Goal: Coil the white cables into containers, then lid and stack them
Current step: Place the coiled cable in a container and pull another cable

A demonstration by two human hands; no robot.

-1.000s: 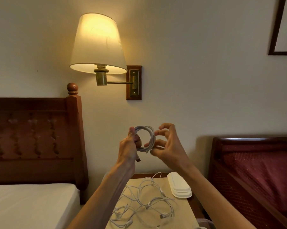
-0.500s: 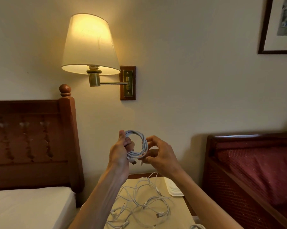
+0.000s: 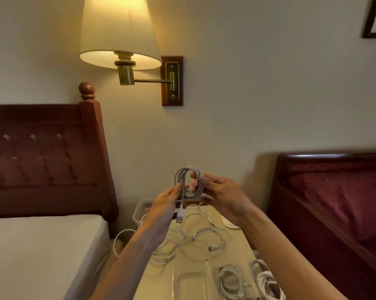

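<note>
I hold a coiled white cable (image 3: pixel 188 180) upright above the bedside table (image 3: pixel 236 239). My left hand (image 3: pixel 164 205) pinches the coil's left side, and the cable's USB plug (image 3: pixel 179 217) dangles below it. My right hand (image 3: pixel 220 194) grips the coil's right side with curled fingers. A tangle of loose white cables (image 3: pixel 193 241) lies on the table under my hands. At the table's near edge stand an empty clear container (image 3: pixel 191 282) and two containers each holding a coiled cable (image 3: pixel 231 281) (image 3: pixel 268 282). White lids (image 3: pixel 231 224) peek out behind my right wrist.
Another clear container (image 3: pixel 140 207) stands at the table's far left corner. A bed with white sheet (image 3: pixel 37 250) and wooden headboard (image 3: pixel 46 161) is on the left, a dark red bed (image 3: pixel 338 202) on the right. A lit wall lamp (image 3: pixel 117 33) hangs above.
The view has tilted down, bringing the containers at the table's near edge into sight. The coil has turned more edge-on between my hands, and the plug now hangs free below it.
</note>
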